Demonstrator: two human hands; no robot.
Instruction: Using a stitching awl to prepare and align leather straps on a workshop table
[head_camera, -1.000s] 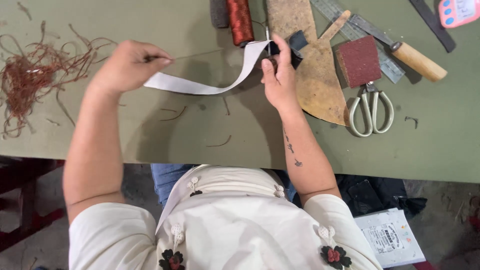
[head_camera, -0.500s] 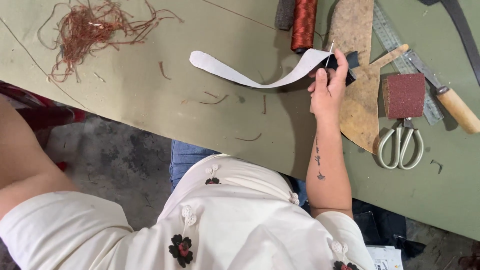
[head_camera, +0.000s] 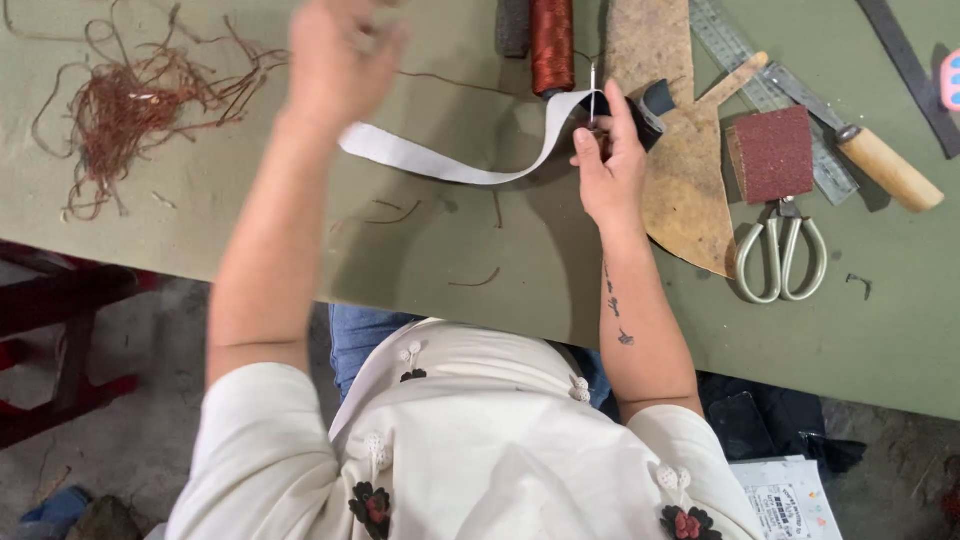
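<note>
- A white printed paper package lies on the floor at lower right, beside dark cloth.
- The green surface carries a tangle of reddish-brown thread at upper left, a spool of the same thread, a tan leather piece, a sanding block, scissors, a metal ruler and a wooden-handled tool.
- The right hand has its fingers pinched on one end of a white strap where a needle stands; the strap curves left just above the surface.
- The left hand is raised and blurred; I cannot tell whether its fingers are apart or together.
</note>
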